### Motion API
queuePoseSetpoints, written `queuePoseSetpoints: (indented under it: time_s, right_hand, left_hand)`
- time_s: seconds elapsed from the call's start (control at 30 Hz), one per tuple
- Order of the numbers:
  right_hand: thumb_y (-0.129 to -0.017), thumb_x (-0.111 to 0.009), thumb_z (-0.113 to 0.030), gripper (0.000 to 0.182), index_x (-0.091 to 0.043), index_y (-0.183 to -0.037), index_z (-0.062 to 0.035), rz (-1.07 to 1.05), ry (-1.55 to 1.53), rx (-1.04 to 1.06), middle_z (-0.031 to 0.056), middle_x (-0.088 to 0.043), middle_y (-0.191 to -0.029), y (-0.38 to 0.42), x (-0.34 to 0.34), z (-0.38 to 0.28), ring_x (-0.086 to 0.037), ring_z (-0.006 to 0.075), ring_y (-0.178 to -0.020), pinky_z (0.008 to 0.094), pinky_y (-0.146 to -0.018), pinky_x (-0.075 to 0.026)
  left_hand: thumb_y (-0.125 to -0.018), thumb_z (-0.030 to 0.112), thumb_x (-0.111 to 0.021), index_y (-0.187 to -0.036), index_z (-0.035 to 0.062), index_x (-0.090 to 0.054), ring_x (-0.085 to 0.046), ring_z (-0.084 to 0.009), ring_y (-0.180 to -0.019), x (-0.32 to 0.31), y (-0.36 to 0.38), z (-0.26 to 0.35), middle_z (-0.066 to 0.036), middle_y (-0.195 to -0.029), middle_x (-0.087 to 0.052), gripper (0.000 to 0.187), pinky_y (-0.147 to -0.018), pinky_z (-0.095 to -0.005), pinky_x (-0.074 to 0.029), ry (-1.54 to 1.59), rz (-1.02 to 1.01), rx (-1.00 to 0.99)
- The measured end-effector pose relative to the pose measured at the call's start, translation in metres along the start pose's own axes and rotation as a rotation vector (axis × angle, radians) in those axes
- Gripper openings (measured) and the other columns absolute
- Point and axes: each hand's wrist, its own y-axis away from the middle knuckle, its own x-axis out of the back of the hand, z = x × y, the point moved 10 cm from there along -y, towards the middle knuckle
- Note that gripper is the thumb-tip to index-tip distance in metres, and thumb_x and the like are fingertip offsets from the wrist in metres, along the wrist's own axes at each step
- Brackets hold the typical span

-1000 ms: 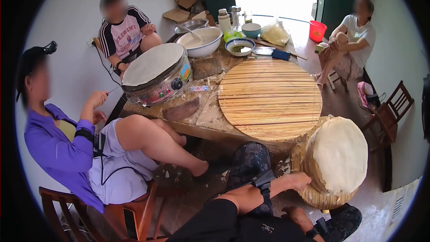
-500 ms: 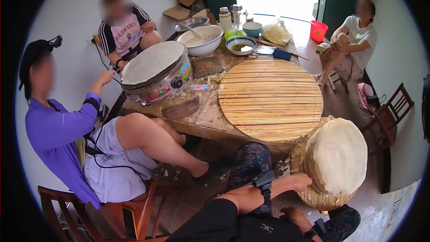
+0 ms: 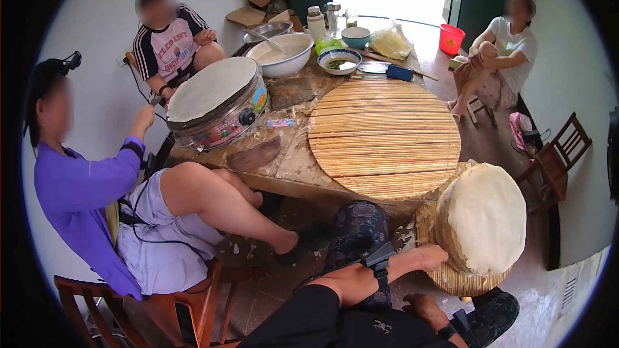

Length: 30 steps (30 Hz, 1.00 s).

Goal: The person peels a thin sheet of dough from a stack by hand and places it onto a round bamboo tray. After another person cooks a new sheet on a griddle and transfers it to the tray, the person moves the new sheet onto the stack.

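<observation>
My left hand (image 3: 431, 258) is closed with nothing visible in it, at the left side of a tall stack of pale round flatbreads (image 3: 487, 219). The stack sits on a round woven mat (image 3: 467, 283). My right hand (image 3: 425, 308) is near my lap, below the mat, its fingers slightly apart and holding nothing. A large round slatted bamboo mat (image 3: 385, 138) lies on the table. At left, a round griddle (image 3: 222, 113) bears a thin pale sheet of batter (image 3: 211, 89).
A person in purple (image 3: 84, 180) sits at left, hand near the griddle. Another person (image 3: 174, 45) sits behind it. A third (image 3: 503, 58) sits at right. A batter bowl (image 3: 280, 58), sauce bowl (image 3: 339, 61), red bucket (image 3: 451, 38) and wooden chair (image 3: 554, 161) also show.
The whole view has shifted slightly, so things appear a little further left and up. The person in purple has their hand a little lower beside the griddle. My hands are nearly unchanged.
</observation>
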Motion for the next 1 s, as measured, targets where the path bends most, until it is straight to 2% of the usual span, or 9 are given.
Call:
queuePoseSetpoints:
  time_s: [0.37, 0.8, 0.9, 1.0]
  right_hand:
    - [-0.079, -0.063, -0.033, 0.041, -0.061, -0.114, -0.0108, -0.041, 0.001, -0.014, 0.0175, -0.064, -0.104, -0.001, 0.003, -0.004, -0.060, 0.0349, -0.098, 0.0436, -0.082, -0.048]
    - [-0.079, -0.064, -0.031, 0.040, -0.062, -0.113, -0.0104, -0.023, 0.027, 0.009, 0.0184, -0.065, -0.102, -0.002, -0.002, -0.002, -0.061, 0.0356, -0.096, 0.0436, -0.082, -0.048]
    - [-0.078, -0.065, -0.032, 0.041, -0.061, -0.113, -0.0102, -0.023, 0.023, 0.016, 0.0182, -0.065, -0.102, -0.003, -0.003, -0.001, -0.061, 0.0354, -0.097, 0.0436, -0.082, -0.048]
    - [-0.078, -0.065, -0.033, 0.042, -0.061, -0.114, -0.0111, 0.001, 0.009, 0.048, 0.0175, -0.064, -0.104, -0.003, -0.003, -0.002, -0.061, 0.0346, -0.098, 0.0433, -0.083, -0.048]
  left_hand:
    - [-0.075, 0.007, -0.052, -0.099, -0.0015, -0.058, -0.062, -0.0418, -0.088, -0.003, -0.002, -0.003, -0.026, -0.087, -0.062, 0.026, -0.075, -0.0471, -0.048, -0.026, -0.034, 0.000]
    - [-0.073, 0.006, -0.052, -0.103, -0.0004, -0.059, -0.062, -0.0415, -0.089, -0.001, 0.003, 0.004, -0.026, -0.090, -0.063, 0.031, -0.077, -0.0463, -0.049, -0.041, -0.054, -0.006]
    - [-0.073, 0.007, -0.053, -0.102, -0.0006, -0.060, -0.063, -0.0414, -0.088, -0.001, 0.002, 0.002, -0.026, -0.089, -0.063, 0.031, -0.076, -0.0463, -0.049, -0.030, -0.018, -0.008]
    - [-0.066, 0.005, -0.059, -0.093, 0.0024, -0.066, -0.065, -0.0374, -0.088, 0.003, 0.000, -0.004, -0.020, -0.088, -0.067, 0.028, -0.074, -0.0439, -0.051, -0.005, 0.054, 0.043]
